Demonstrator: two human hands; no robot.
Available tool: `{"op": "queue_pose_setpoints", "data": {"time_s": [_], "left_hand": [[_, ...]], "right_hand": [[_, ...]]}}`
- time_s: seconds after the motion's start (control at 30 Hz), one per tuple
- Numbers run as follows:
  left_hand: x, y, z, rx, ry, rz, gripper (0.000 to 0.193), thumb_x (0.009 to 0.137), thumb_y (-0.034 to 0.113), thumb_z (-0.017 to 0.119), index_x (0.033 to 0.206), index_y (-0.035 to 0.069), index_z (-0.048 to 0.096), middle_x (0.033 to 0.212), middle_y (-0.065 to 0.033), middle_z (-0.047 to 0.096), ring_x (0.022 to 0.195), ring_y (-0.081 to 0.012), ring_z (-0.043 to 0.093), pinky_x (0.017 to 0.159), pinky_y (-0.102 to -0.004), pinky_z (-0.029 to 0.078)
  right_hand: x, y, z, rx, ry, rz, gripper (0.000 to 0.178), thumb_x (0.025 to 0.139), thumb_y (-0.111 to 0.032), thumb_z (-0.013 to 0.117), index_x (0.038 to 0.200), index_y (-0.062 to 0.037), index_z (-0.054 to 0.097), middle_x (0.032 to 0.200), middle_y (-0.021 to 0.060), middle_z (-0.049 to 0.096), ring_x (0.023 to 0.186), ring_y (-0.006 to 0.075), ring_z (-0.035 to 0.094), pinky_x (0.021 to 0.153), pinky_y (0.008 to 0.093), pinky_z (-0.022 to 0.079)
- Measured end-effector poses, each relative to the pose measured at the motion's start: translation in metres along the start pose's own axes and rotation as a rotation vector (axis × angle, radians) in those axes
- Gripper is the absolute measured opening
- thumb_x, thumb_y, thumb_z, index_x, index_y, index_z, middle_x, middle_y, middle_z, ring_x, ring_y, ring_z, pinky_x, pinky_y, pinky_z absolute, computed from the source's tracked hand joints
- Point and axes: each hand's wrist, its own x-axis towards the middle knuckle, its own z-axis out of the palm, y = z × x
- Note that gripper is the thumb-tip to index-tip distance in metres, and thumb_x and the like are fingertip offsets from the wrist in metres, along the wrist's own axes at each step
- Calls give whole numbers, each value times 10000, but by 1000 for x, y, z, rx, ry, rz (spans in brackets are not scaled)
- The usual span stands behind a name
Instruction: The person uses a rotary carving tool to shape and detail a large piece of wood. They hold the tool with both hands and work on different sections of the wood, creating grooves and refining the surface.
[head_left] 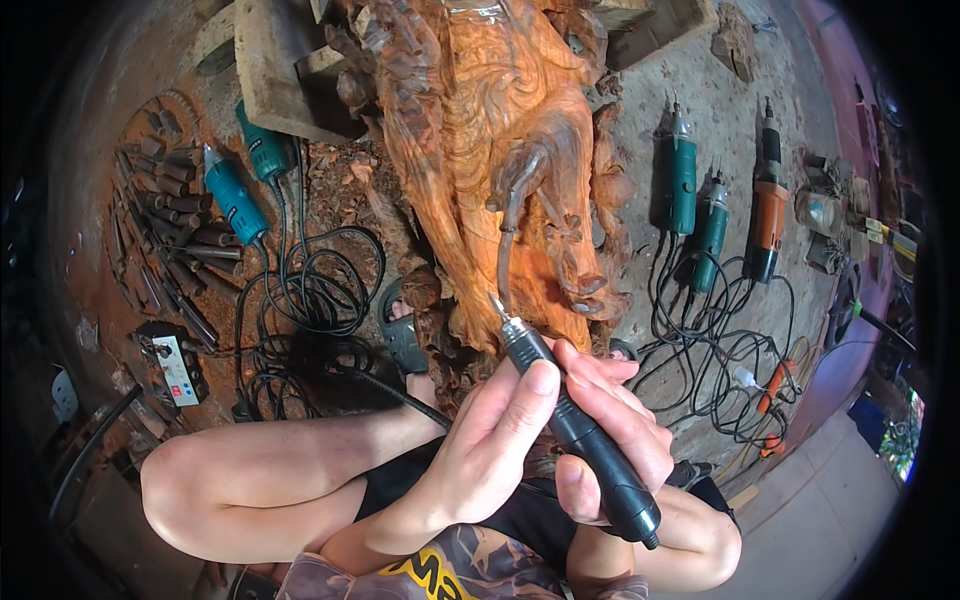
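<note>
A black pen-shaped rotary carving tool (590, 440) slants across my lap, its metal bit pointing up and left at a large orange-brown wood carving (510, 120). My right hand (625, 420) is wrapped round the tool's body from the right. Against the tool's upper part rests my left hand (500, 430), its thumb pressed along the barrel and its other fingers partly hidden. The bit's tip lies over the lower part of the carving; whether it touches the wood I cannot tell. Carved folds and twisting branch-like shapes cover the piece.
Two teal die grinders (233, 195) lie at left with coiled black cords (315, 285), beside many dark chisels (185, 215) and a white power strip (177, 370). On the right are green grinders (680, 175) and an orange-black grinder (769, 220). Wooden blocks (275, 65) flank the carving.
</note>
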Motion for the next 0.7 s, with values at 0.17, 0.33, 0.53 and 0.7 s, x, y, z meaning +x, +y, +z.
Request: {"op": "queue_pose_setpoints", "data": {"time_s": [0.17,0.33,0.53,0.7], "left_hand": [[2,-2,-5,20,32,8,543,1092,402,288,1337,-62,430,1310,-276,564,1241,-305,560,1087,-419,405],[10,7,-5,46,38,-26,538,1094,398,291,1319,-57,468,1273,-246,602,1203,-273,581,1065,-399,419],[20,17,7,184,24,18,591,1079,445,297,1319,-58,494,1337,-250,562,1247,-316,558,1087,-447,416],[26,-11,14,202,45,93,517,1082,429,319,1357,20,478,1440,-145,501,1331,-222,472,1106,-380,378]], "right_hand": [[3,-4,7,-48,44,37,450,854,-165,682,1171,149,625,1148,385,631,1042,430,690,898,411,557],[10,0,8,-29,69,33,464,858,-175,682,1180,153,617,1165,378,627,1094,435,665,944,430,537],[21,-3,-14,114,-8,161,571,892,-328,655,1225,134,601,1239,334,617,1196,415,611,1059,453,453],[11,25,-44,386,4,366,665,834,-461,657,1172,111,644,1183,334,644,1080,380,674,977,393,523]]}}
